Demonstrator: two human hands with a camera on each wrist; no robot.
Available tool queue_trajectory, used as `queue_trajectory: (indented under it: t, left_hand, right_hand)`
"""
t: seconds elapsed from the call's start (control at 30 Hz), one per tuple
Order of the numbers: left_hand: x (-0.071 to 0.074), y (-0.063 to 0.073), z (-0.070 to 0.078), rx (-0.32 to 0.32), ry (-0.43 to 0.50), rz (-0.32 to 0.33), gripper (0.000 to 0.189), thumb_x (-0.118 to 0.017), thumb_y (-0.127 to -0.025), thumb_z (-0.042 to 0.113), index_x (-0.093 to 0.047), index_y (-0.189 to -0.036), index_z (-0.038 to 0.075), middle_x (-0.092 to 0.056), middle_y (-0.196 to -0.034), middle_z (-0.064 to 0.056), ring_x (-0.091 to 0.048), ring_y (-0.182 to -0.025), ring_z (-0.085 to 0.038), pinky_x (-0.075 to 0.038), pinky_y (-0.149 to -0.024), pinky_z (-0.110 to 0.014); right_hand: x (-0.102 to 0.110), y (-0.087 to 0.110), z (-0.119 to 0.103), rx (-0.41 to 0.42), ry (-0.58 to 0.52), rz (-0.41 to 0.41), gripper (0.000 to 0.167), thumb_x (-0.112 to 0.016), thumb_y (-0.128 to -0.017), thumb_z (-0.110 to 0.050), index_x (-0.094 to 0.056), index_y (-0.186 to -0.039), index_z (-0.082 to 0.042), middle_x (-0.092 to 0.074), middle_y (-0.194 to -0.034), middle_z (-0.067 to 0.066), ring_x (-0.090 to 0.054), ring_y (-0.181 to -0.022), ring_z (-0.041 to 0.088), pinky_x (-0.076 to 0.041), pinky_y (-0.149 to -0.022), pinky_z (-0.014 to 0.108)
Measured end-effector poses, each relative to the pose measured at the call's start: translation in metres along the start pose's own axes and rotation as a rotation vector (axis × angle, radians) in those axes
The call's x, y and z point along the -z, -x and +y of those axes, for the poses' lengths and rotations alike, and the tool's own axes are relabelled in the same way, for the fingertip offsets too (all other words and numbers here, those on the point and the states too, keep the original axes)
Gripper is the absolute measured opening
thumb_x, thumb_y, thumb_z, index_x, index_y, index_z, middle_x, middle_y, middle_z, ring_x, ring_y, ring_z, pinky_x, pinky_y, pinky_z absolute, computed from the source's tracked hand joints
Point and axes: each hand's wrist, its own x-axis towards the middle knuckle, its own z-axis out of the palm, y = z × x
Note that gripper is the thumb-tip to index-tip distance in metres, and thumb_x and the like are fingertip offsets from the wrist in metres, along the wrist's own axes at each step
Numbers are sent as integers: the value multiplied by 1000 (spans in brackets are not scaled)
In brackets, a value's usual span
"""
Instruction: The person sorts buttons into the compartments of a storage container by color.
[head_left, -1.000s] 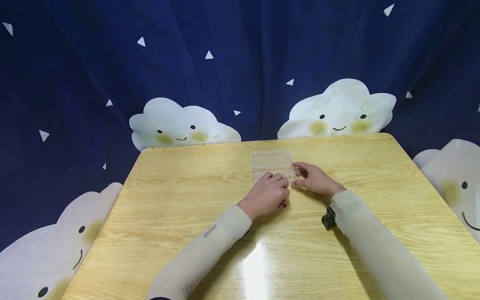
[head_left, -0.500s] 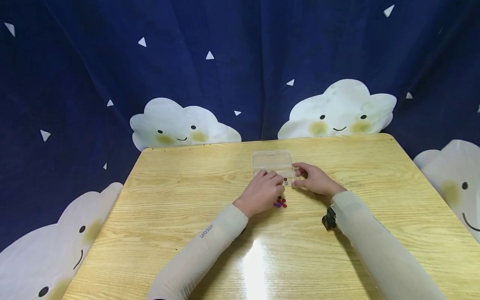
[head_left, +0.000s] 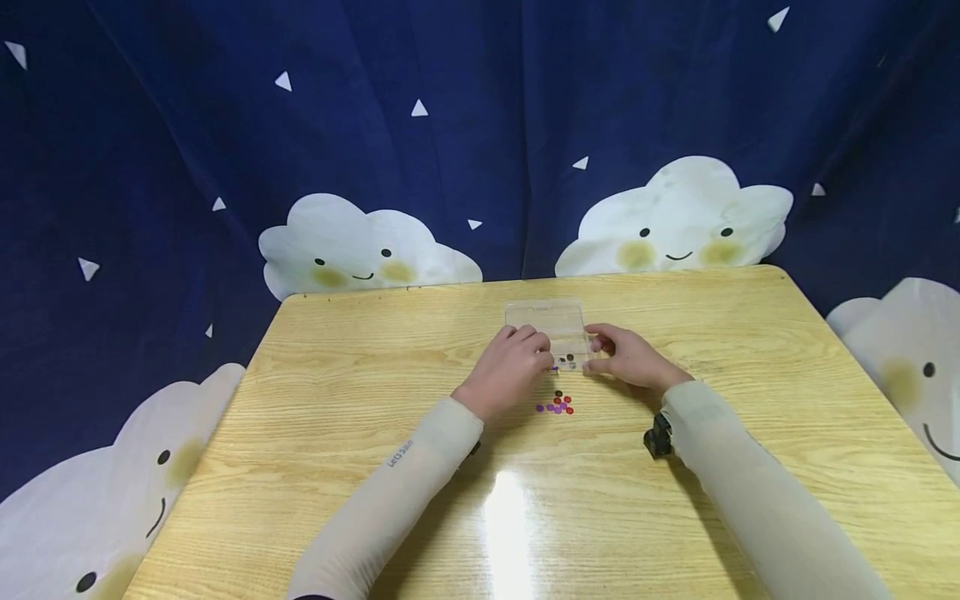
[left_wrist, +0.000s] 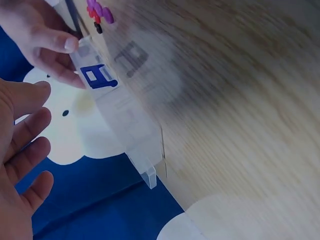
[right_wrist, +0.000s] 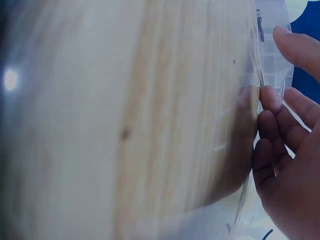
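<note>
- Behind everything we see a dark blue curtain (head_left: 450,50) with white triangles and smiling clouds.
- In front of it stands a light wood-grain table (head_left: 337,433), a bright reflection on its near part.
- Two pale sleeves (head_left: 405,483) reach in over it, the left one carrying small dark lettering.
- Our left hand (head_left: 504,367) is over the left part of the box; its fingers are loosely bent, thumb apart from them, and we see nothing between them.
- Our right hand (head_left: 633,361) pinches the box's right end between thumb and fingers.
- The clear plastic box (head_left: 517,316) lies flat near the table's far edge, its lid turned back on the far side.
- A black device (head_left: 657,439) sits at our right wrist.
- In the left wrist view a dark blue shape (left_wrist: 90,68) shows on the box; we cannot tell whether it is printed.
- Inside the box's front right part we find dark bits (head_left: 571,357).
- On the table, just nearer us than the box, lie small round pieces: purple ones (head_left: 539,408), red ones (head_left: 569,411) and a black one (head_left: 558,393).
</note>
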Motion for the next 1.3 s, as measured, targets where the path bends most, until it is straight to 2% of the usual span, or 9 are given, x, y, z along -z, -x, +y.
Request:
queue_trajectory:
  t: [0.17,0.27,0.4,0.5,0.67,0.8,1.0,1.3]
  left_hand:
    - [-2,1,-5,26,43,-2,9,-66,-95,27,-75,-94,28,-66,-104,11,-59,-103,-11,-45,-86,-29]
    - [-3,1,-6,51,129,-12,7,-68,-94,28,-75,-95,27,-66,-105,10,-58,-103,-12,-46,-83,-30]
    - [-7,2,-8,99,294,-15,7,-69,-93,26,-76,-94,26,-68,-105,9,-59,-102,-13,-49,-83,-31]
    - [-10,1,-11,138,420,-17,8,-69,-93,24,-77,-93,23,-70,-104,7,-60,-103,-14,-51,-89,-31]
    - [-14,2,-16,266,675,-18,9,-68,-93,20,-76,-91,17,-71,-104,3,-60,-105,-17,-48,-98,-32]
    - [-17,5,-23,338,812,5,8,-68,-93,19,-76,-90,16,-71,-104,1,-60,-106,-18,-47,-102,-36]
    - [-19,9,-34,353,863,14,9,-69,-93,17,-77,-92,13,-72,-105,-1,-61,-107,-20,-45,-105,-39]
    - [-24,10,-49,400,842,-22,8,-69,-93,16,-77,-90,13,-72,-105,-2,-61,-110,-21,-42,-110,-40]
  right_hand:
    - [1,0,-2,-10,-7,-6,71,-76,-87,-17,-42,-146,1,-56,-107,12,-49,-96,22,-40,-85,32]
    - [2,0,-3,-13,-11,-9,71,-76,-87,-17,-42,-146,1,-55,-108,12,-49,-97,23,-40,-85,32]
    - [2,0,-4,-14,-1,-9,71,-76,-87,-18,-42,-146,1,-56,-109,12,-49,-98,23,-40,-85,31]
    - [2,-1,-3,-15,9,-7,70,-76,-87,-18,-42,-146,0,-56,-109,12,-49,-97,23,-40,-86,31]
    - [1,-2,-1,-5,20,-4,70,-76,-86,-19,-43,-145,0,-57,-109,12,-50,-98,23,-41,-87,33]
    - [1,-1,0,-8,24,-11,71,-75,-87,-19,-42,-146,0,-56,-108,11,-49,-98,22,-41,-88,33]
    - [1,0,0,-10,18,-18,71,-75,-87,-19,-40,-147,-1,-55,-108,10,-49,-98,23,-41,-89,36]
    - [2,1,1,-13,15,-19,72,-75,-87,-19,-40,-147,-1,-55,-108,9,-48,-97,22,-41,-89,36]
